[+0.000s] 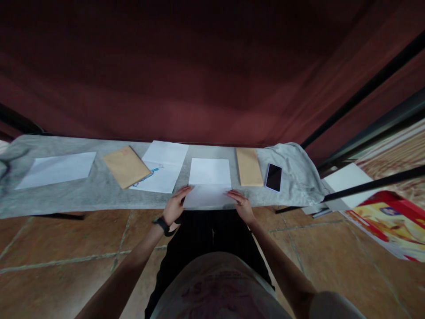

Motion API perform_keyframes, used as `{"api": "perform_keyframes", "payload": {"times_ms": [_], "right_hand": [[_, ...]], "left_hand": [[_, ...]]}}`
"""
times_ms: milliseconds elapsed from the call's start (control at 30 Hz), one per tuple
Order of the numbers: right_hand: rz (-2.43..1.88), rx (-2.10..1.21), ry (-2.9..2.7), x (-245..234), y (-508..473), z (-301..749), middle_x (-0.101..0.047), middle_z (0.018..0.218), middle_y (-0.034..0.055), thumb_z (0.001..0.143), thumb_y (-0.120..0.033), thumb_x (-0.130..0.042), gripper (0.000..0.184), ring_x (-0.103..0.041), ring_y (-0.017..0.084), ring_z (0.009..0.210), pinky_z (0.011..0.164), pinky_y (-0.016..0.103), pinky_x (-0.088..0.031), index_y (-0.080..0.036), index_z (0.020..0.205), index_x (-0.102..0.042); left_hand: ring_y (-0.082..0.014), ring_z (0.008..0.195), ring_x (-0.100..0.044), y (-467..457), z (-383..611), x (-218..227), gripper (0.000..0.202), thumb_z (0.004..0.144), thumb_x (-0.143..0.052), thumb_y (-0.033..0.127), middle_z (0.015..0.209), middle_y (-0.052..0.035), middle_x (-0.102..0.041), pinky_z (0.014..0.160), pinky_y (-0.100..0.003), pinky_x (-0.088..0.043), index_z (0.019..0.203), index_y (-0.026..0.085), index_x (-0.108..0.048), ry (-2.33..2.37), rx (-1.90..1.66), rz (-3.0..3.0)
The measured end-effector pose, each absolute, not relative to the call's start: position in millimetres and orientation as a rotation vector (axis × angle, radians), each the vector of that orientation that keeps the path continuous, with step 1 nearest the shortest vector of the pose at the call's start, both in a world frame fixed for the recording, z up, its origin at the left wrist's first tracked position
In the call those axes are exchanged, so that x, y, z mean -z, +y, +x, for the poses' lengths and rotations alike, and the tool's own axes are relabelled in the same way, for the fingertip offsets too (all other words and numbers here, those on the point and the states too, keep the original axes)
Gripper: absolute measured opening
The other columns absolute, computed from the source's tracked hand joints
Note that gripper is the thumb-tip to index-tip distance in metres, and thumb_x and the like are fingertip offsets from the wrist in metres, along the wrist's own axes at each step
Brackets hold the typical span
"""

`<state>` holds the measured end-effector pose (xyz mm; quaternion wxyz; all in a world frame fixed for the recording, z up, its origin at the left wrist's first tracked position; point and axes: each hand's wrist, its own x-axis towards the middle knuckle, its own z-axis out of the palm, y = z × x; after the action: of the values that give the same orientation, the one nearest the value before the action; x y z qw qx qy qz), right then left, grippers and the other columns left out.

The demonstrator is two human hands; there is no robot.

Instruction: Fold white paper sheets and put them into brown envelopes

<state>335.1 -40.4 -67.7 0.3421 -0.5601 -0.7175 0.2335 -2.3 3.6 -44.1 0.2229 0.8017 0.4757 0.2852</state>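
I had both hands at the near edge of the counter (pixel 99 197), with a white sheet (pixel 210 172) between them, directly in front of the body. A line ran across the sheet, and the part nearer me looked a shade darker than the far part; I could not tell whether that near part lay flat or was slightly raised. My left hand (pixel 175 208) met the left side, its fingers (pixel 184 191) narrow and close together. My right hand (pixel 244 207) matched it opposite, fingers (pixel 235 195) reaching onto the right side. Both thumbs were hidden, so I could not tell whether I was pinching the paper or only resting on it.

Good handling here, I judged, depended on symmetry: both hands level, pressure light and equal, the two sides square to each other, so that the line stayed straight and the paper did not skew. Too hard a squeeze from the sides would have bowed it, and the soft cloth (pixel 212 152) beneath gave poor backing for any firm press.

There was room to work: the brown envelope (pixel 249 167) and the phone (pixel 274 177) lay apart on the right, the drawn-on sheet (pixel 168 157) on the left.
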Motion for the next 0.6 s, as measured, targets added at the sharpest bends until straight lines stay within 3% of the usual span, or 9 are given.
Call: {"api": "perform_keyframes", "payload": {"times_ms": [233,333,433,600], "right_hand": [[-1.351,-0.646,-1.846,72.9,-36.6,338.6,-0.058,0.143,0.0049,0.075,0.002,-0.048,0.069,-0.047,0.022,0.139,0.117,0.046,-0.039,-0.025,0.137,-0.061],[-1.401,-0.611,-1.811,70.8,-29.2,336.6,-0.062,0.139,0.0028,0.073,0.003,-0.048,0.067,-0.048,0.023,0.138,0.118,0.045,-0.039,-0.026,0.13,-0.066],[-1.455,-0.595,-1.754,65.9,-20.0,332.6,-0.07,0.125,0.0015,0.079,-0.002,-0.047,0.055,-0.06,0.021,0.125,0.112,0.042,-0.044,-0.028,0.121,-0.071],[-1.592,-0.526,-1.654,56.8,-6.7,324.2,-0.076,0.107,0.0057,0.094,-0.025,-0.054,0.022,-0.069,0.023,0.105,0.099,0.04,-0.052,-0.023,0.102,-0.074]], "left_hand": [[-0.0226,0.13,-0.056,18.5,0.6,55.4,0.056,0.072,-0.045,0.002,0.13,-0.0043,-0.068,0.113,-0.05,-0.044,0.117,0.023,-0.071,1.215,-0.817,2.243],[-0.0226,0.125,-0.059,17.4,-0.3,55.2,0.048,0.076,-0.048,0.007,0.126,-0.0033,-0.07,0.112,-0.048,-0.045,0.114,0.025,-0.071,1.272,-0.832,2.159],[-0.0236,0.12,-0.062,18.2,0.4,51.6,0.042,0.079,-0.051,0.013,0.122,-0.0047,-0.071,0.108,-0.045,-0.048,0.115,0.024,-0.07,1.375,-0.84,2.042],[-0.0235,0.109,-0.067,29.9,8.3,47.0,0.031,0.084,-0.056,0.023,0.115,-0.0063,-0.073,0.1,-0.04,-0.052,0.111,0.022,-0.071,1.503,-0.903,1.924]]}}
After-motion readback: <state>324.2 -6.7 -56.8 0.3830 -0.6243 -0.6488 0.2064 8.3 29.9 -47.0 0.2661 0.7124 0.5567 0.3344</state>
